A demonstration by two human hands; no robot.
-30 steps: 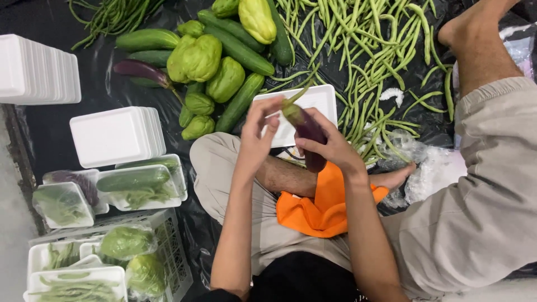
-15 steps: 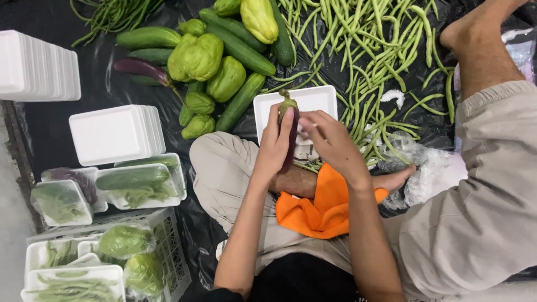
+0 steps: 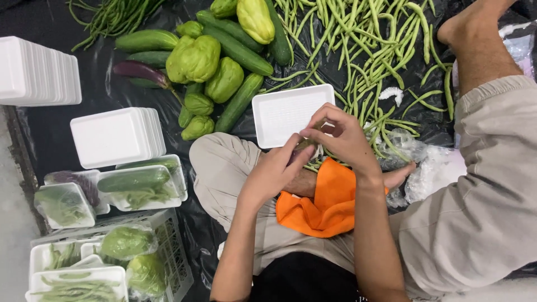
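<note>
My left hand point(image 3: 275, 172) and my right hand point(image 3: 345, 140) meet over my lap, just below the near edge of an empty white foam tray point(image 3: 282, 112). Between them is a small dark purple eggplant point(image 3: 305, 146), mostly hidden by the fingers. My left hand wraps its body and my right hand's fingertips pinch its stem end. An orange cloth point(image 3: 330, 204) lies on my lap under the hands.
Green beans point(image 3: 363, 50) are spread on black plastic sheet behind the tray, with cucumbers point(image 3: 238, 50), chayotes point(image 3: 196, 59) and another eggplant point(image 3: 140, 71) to the left. Stacks of white trays point(image 3: 114, 137) and wrapped packs point(image 3: 134, 182) lie at left, above a white crate point(image 3: 170, 251).
The eggplant, held up in my right hand a second ago, has come down between both hands. The hands have closed together around it, at the tray's near edge.
</note>
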